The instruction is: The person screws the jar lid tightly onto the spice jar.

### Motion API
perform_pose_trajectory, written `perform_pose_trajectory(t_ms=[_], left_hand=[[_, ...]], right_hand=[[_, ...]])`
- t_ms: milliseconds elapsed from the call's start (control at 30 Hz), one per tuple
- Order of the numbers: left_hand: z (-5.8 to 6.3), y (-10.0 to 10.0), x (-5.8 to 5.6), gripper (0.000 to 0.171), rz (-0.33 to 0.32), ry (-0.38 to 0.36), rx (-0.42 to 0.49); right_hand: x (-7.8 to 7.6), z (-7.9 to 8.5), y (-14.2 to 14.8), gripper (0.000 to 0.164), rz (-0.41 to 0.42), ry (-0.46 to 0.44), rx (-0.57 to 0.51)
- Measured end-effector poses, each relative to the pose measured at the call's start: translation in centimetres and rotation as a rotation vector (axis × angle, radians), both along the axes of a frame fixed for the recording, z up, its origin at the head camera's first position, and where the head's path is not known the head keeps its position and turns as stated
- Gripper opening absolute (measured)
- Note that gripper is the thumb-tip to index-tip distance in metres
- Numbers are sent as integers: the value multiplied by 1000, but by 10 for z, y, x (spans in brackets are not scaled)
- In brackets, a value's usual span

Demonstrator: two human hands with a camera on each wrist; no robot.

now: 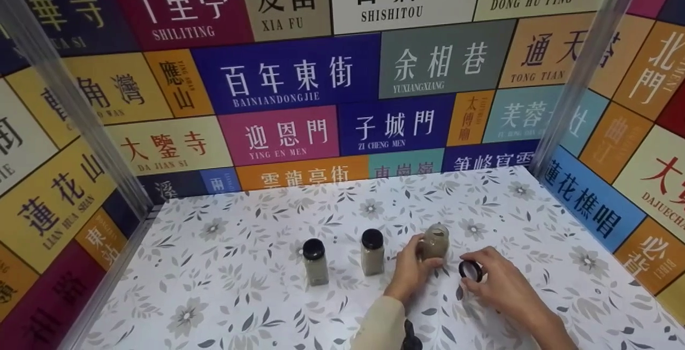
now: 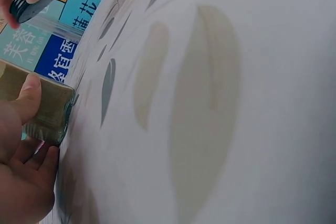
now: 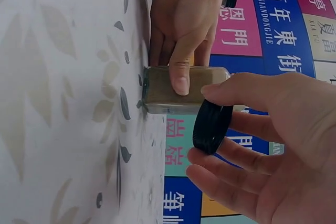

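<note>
Uncapped jar [image 1: 437, 243], brownish-grey inside, is in the left hand [image 1: 410, 271], its base down at the patterned tabletop [image 1: 257, 307]; I see the thumb on 1 side and the fingers curled round the other. To its right, near but apart, the right hand [image 1: 500, 280] pinches a black lid [image 3: 211, 130] between thumb and fingertips, and my right wrist feed shows the lid on edge, the lower fingers loosely bent. On my head feed, 2 jars stand upright to the left, the middle jar [image 1: 373, 258] and the leftmost jar [image 1: 316, 267], both black-capped. A dark object [image 1: 411, 340] beside the sleeve [image 1: 379, 324] is too cut off for me to name.
</note>
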State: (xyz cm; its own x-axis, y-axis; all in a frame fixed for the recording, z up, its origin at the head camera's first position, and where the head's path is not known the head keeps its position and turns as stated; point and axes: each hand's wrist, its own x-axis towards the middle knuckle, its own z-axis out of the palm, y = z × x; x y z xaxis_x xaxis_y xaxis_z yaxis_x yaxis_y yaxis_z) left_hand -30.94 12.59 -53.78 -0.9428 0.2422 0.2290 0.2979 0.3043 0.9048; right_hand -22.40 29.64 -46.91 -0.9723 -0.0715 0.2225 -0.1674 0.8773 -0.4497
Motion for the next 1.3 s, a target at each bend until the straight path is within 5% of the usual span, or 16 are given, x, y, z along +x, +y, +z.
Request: perform_pose_trajectory(t_ms=[233,467,900,1300], left_hand=[[0,1,1,48,-1,-9,24],[0,0,0,48,-14,41,39],[0,1,-1,46,-3,-54,16],[0,1,-1,47,1,-47,39]], right_hand=[[-5,13,3,43,-25,-30,25],[-10,20,-2,41,-9,88,59],[-22,31,-12,42,-25,192,83],[-32,35,-20,42,-21,297,11]])
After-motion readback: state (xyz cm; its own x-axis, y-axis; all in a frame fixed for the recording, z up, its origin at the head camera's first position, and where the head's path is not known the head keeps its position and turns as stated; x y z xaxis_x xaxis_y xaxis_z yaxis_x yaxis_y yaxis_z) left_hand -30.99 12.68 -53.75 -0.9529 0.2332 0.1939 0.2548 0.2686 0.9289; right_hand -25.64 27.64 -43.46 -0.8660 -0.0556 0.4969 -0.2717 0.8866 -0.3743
